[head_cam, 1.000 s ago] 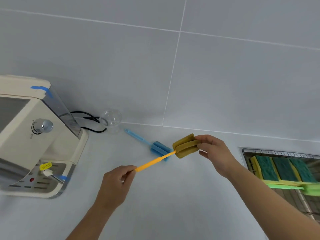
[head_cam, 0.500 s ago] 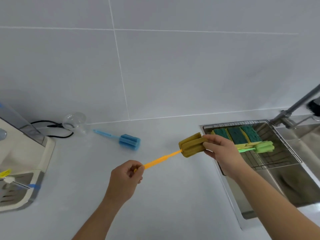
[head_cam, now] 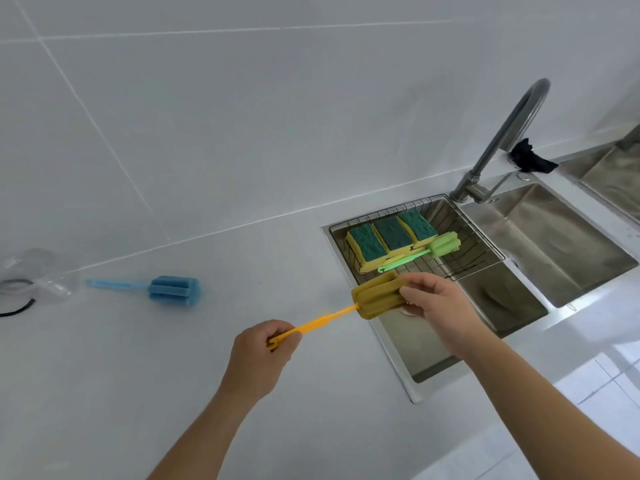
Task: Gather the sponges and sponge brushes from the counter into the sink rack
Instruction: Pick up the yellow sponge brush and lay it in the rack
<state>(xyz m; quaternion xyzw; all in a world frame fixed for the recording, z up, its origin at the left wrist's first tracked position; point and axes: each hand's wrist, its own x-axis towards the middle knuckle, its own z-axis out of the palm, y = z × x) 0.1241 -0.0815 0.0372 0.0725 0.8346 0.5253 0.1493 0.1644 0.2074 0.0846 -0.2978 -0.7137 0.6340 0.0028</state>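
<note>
Both hands hold an orange sponge brush [head_cam: 372, 301] in the air over the sink's left edge. My left hand [head_cam: 263, 355] pinches the end of its orange handle; my right hand [head_cam: 438, 306] grips the mustard sponge head. Just beyond, the wire sink rack [head_cam: 481, 244] holds three green-and-yellow sponges [head_cam: 391, 239] side by side and a green sponge brush [head_cam: 433, 249] lying in front of them. A blue sponge brush [head_cam: 166, 289] lies on the white counter to the left, handle pointing left.
A steel sink basin [head_cam: 561, 244] lies right of the rack, with a curved tap [head_cam: 502, 140] behind it and a black cloth [head_cam: 531, 159] at its back edge. A clear plastic cup [head_cam: 38, 275] and a black cable [head_cam: 17, 308] sit at the far left.
The view has swung right, off the coffee machine and onto the sink. Both hands have carried the orange sponge brush rightward to the sink's left edge, close to the rack.
</note>
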